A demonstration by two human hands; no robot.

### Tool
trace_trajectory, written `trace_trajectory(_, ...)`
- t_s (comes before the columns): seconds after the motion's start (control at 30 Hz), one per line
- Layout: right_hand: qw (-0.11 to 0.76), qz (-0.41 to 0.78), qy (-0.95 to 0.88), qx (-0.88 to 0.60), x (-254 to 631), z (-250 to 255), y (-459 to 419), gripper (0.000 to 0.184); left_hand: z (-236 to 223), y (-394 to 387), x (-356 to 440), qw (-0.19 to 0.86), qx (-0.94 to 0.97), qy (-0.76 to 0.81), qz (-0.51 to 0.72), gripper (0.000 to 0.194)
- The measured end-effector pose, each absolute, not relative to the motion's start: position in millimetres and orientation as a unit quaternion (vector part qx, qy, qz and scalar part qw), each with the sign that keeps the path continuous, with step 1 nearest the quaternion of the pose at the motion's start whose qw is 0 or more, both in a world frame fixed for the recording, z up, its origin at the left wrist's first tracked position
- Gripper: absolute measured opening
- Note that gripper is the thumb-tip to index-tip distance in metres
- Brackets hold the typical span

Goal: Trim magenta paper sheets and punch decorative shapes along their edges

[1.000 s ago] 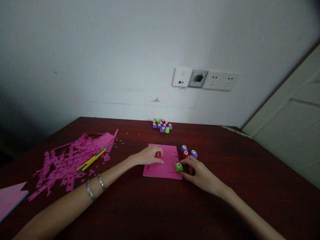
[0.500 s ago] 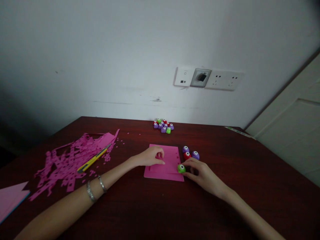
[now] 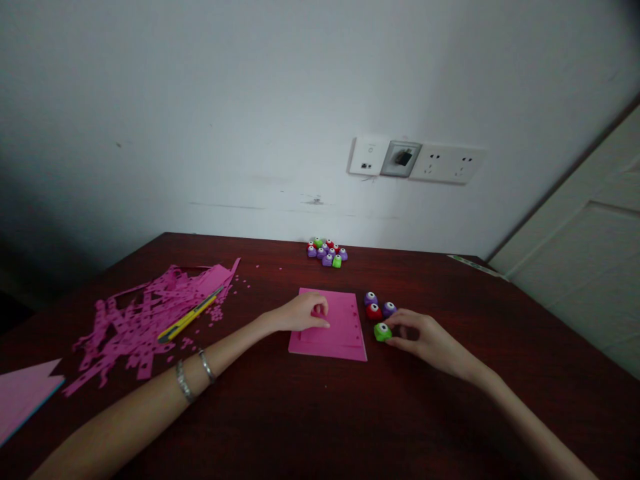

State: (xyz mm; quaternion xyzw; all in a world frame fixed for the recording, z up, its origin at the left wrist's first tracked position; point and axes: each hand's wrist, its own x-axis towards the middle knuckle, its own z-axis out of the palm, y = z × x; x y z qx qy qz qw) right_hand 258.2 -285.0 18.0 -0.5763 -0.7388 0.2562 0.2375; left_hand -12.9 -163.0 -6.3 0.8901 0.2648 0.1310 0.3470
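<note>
A pink paper sheet (image 3: pixel 334 333) lies flat on the dark red table (image 3: pixel 320 413). My left hand (image 3: pixel 301 313) rests on the sheet's left part with fingers curled, pressing it down. My right hand (image 3: pixel 430 339) pinches a small green paper punch (image 3: pixel 383 331) just off the sheet's right edge. Right behind that punch sit a red punch (image 3: pixel 373 311) and two purple punches (image 3: pixel 388 309), close together on the table.
A cluster of several small punches (image 3: pixel 327 253) stands near the table's far edge. At the left lies a heap of pink paper scraps (image 3: pixel 145 313) with a yellow utility knife (image 3: pixel 189 316) on it. Another pink sheet (image 3: pixel 25 393) pokes in at the far left. Wall sockets (image 3: pixel 415 160) sit above.
My right hand has pulled the green punch off the sheet's right edge and moved it a little to the right, beside the other punches. My left hand has stayed on the sheet.
</note>
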Motion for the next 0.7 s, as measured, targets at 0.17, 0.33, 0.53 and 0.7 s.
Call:
trace_trajectory(0.17, 0.221, 0.270, -0.736, -0.580, 260.0, 15.7, -284.5, 0.022, -5.1, -164.0, -13.0, 0.345, 0.890, 0.266, 0.133, 0.024)
trace_trajectory(0.33, 0.209, 0.272, -0.735, -0.584, 260.0, 12.7, -284.2, 0.025, -3.5, -164.3, -12.8, 0.344, 0.892, 0.263, 0.131, 0.023)
trace_trajectory(0.53, 0.257, 0.289, -0.703, -0.597, 270.5, 12.9, -284.1, 0.025, -5.3, -163.6, -12.6, 0.343, 0.891, 0.266, 0.132, 0.024)
trace_trajectory(0.7, 0.324, 0.238, -0.659, -0.636, 283.0, -9.1, -278.2, 0.037, -4.5, -163.9, -13.3, 0.345, 0.891, 0.266, 0.126, 0.025)
